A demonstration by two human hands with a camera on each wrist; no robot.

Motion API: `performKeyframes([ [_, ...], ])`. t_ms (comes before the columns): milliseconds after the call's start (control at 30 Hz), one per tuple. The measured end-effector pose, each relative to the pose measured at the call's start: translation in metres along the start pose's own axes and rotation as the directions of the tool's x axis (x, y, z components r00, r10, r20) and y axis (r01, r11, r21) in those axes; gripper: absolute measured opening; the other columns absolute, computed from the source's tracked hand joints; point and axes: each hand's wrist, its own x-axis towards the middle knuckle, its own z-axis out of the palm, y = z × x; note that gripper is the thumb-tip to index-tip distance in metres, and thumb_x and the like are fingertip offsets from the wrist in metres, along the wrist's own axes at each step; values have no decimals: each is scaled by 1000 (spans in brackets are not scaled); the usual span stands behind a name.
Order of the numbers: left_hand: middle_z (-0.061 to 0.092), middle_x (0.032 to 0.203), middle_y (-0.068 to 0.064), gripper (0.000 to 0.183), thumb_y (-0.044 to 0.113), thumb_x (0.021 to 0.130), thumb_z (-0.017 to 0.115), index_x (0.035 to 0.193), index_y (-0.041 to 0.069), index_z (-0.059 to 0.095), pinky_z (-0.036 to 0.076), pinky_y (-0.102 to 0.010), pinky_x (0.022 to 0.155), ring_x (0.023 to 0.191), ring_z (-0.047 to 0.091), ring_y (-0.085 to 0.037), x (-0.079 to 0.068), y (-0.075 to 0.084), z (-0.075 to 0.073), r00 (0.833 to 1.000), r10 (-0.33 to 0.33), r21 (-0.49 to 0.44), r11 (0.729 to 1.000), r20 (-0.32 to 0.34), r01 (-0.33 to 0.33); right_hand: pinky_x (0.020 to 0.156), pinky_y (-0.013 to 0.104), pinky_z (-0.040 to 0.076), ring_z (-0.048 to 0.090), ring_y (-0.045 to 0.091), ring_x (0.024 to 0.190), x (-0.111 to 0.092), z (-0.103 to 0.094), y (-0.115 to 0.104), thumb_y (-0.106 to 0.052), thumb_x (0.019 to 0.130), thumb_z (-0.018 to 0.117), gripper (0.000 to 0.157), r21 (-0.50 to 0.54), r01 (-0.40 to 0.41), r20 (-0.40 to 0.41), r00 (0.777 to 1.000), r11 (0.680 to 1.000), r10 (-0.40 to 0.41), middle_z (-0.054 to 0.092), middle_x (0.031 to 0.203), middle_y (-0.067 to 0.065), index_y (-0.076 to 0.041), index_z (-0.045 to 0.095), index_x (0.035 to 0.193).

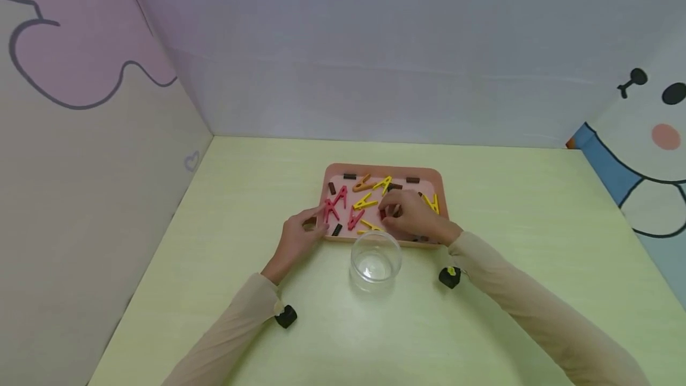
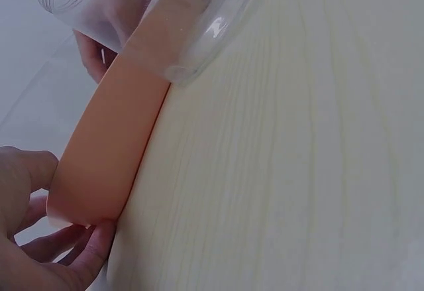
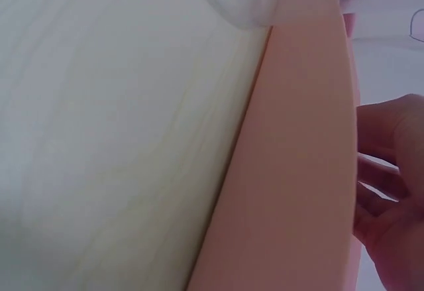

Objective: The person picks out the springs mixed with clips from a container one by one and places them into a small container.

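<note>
The pink tray [image 1: 383, 170] lies on the desk [image 1: 241, 195], and in it are spread yellow clips [image 1: 365, 202], red clips [image 1: 356, 218], an orange clip [image 1: 363, 184] and small dark pieces [image 1: 412, 180]. The left grip [image 1: 302, 231] is clamped on the tray's left end, near its front corner. The right grip [image 1: 409, 213] is inside the tray with bent fingers; whether they pinch something, I cannot tell.

It seems that the step in hand is picking among these small things while the other side steadies the tray. The next move probably calls for lifting the fingers above the raised rim, with care for the clips beside them.

The clear jar [image 1: 376, 258] stands at the front edge, overlapping it in the view; if they touch, I cannot tell. To left and right the desk gives wide room; behind it rises a wall [image 1: 343, 100].
</note>
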Motion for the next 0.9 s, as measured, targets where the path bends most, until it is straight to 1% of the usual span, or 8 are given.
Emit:
performKeyframes([
  [267, 62, 120, -9, 45, 13, 86, 69, 130, 13, 59, 51, -36, 85, 101, 58, -21, -1, -1, 1, 1000, 22, -3, 1000, 0, -22, 70, 30, 53, 59, 17, 81, -7, -3, 3, -3, 80, 73, 25, 29, 42, -79, 996, 999, -40, 67, 98, 5, -2, 70, 104],
  [500, 62, 120, -8, 45, 13, 86, 69, 130, 14, 59, 51, -35, 85, 101, 58, -21, -1, -1, 2, 1000, 6, -4, 1000, -2, -6, 71, 33, 54, 61, 18, 82, -15, -6, 1, -5, 80, 74, 26, 49, 15, -128, 992, 999, -8, 68, 98, 6, -1, 70, 105],
  [733, 62, 120, -7, 45, 14, 86, 69, 130, 15, 60, 50, -35, 85, 101, 58, -21, -2, 0, 2, 1000, 3, -5, 1000, -3, -3, 70, 33, 55, 65, 21, 84, -22, -9, 0, -2, 80, 73, 25, 99, 30, -166, 986, 995, -13, 68, 100, 11, 0, 69, 104],
  [900, 61, 122, -8, 45, 12, 86, 68, 130, 12, 59, 51, -35, 83, 100, 60, -20, -3, 0, 1, 1000, 29, -15, 999, -3, -29, 69, 34, 55, 66, 24, 84, -24, -13, -3, 0, 79, 73, 23, 156, 51, -184, 983, 987, -22, 68, 101, 13, 0, 70, 102],
])
